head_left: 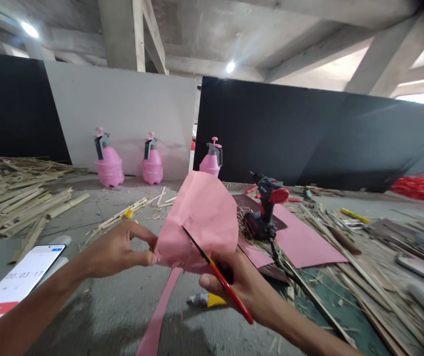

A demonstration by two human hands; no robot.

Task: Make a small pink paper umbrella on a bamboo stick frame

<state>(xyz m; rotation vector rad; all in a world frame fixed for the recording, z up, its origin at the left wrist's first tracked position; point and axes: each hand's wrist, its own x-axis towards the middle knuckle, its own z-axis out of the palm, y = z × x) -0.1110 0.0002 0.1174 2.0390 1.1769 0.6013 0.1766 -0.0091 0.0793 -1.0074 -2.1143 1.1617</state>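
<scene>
Pink paper sheet [197,222] was positioned at centre frame, held up above the concrete floor [101,316], curled and creased, with its lower edge gathered between the two hands. The left hand [115,249] was closed in a pinch, thumb and fingertips gripping the sheet's left edge. The right hand [230,282] was clenched around a slender red-and-yellow tool [221,277], whose black pointed end lay across the face of the sheet. A narrow pink paper strip [156,316] lay on the floor below the hands. To the right, further pink sheets [304,237] lay beneath and beside a red-and-black cordless drill [266,207], which stood upright on a dark board [249,202]. A smartphone [19,282] displaying a timer lay at lower left. Bamboo strips [15,198] were heaped on both sides. Three pink pump sprayers [109,165] stood along the grey and black panels [123,113] at the rear.
</scene>
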